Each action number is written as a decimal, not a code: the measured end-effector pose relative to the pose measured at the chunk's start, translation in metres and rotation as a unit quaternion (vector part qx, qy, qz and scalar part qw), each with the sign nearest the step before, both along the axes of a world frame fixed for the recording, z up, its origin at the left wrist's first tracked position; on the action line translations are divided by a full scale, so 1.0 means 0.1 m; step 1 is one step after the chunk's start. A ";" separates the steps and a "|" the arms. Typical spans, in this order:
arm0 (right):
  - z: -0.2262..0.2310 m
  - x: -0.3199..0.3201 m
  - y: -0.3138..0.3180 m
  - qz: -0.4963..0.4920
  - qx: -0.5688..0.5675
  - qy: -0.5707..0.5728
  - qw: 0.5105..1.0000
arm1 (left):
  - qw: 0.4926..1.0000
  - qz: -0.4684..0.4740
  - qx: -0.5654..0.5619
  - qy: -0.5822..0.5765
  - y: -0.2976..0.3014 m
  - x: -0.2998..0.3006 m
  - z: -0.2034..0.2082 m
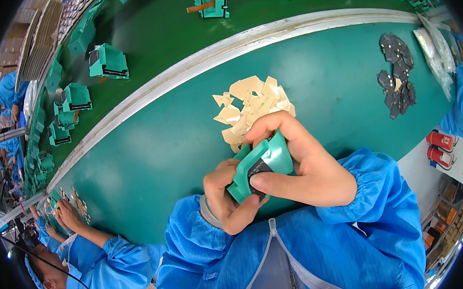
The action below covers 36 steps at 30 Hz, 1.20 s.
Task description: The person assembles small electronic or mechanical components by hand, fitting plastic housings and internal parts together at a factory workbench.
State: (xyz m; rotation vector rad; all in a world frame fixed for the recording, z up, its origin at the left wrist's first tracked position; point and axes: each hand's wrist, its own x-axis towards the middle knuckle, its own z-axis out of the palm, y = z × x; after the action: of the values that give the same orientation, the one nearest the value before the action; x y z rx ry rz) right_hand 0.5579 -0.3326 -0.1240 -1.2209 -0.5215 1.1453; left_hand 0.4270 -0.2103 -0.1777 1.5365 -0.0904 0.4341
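Note:
Between my two hands, close to my chest, is a green plastic housing (278, 156) with a black piece (259, 168) set against its side. My left hand (225, 190) grips the housing's left end with curled fingers. From the right, my right hand (313, 165) wraps over it, the thumb pressed on the black piece and the index finger bent over the top edge. Just beyond my hands lies a pile of flat cream-coloured pieces (255, 100). The housing's underside is hidden by my fingers.
Along the far side, past a pale metal rail (235, 39), a dark green belt (153, 26) carries several green housings (108, 62). Black pieces (397, 74) and clear plastic bags (434, 58) lie at the right. A co-worker (98, 266) in blue sits at the left.

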 end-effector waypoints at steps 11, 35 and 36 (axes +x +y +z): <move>0.12 0.50 -0.14 -0.313 0.072 -0.010 0.947 | 0.886 0.360 0.286 0.062 0.55 0.47 0.25; -0.40 1.21 -1.63 -0.127 -0.383 -0.749 0.526 | 0.911 0.388 0.108 0.089 0.73 0.69 0.07; -0.45 1.22 -1.64 -0.130 -0.377 -0.765 0.506 | 0.919 0.369 0.115 0.085 0.63 0.61 0.10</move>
State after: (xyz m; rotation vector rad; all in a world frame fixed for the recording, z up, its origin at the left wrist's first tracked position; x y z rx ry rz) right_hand 0.6802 -0.4970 -0.1693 -2.8853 -1.0790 -0.4739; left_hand 0.4880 -0.1478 -0.1676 1.8058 0.6145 0.9046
